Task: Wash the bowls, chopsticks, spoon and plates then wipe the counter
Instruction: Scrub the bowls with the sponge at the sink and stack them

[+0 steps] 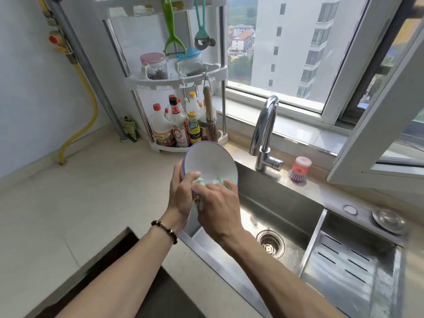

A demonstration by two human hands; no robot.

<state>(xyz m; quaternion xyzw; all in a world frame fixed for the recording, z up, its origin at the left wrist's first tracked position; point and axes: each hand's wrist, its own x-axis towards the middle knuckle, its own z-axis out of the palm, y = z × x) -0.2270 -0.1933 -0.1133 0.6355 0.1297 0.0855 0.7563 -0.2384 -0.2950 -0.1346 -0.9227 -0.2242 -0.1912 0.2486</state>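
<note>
A white bowl [210,160] with a purple rim is held tilted above the left edge of the steel sink [282,198]. My left hand [181,193] grips its left rim, thumb on the inside. My right hand [218,205] holds a green and white sponge [216,181] pressed against the bowl's lower inside wall. Most of the sponge is hidden under my fingers.
The chrome faucet [263,134] stands behind the sink beside a pink and purple dish brush [300,169]. A corner rack [183,81] with sauce bottles [177,127] stands on the beige counter [80,203]. A perforated drain tray [344,267] fills the sink's right part. A dark cooktop [128,283] lies front left.
</note>
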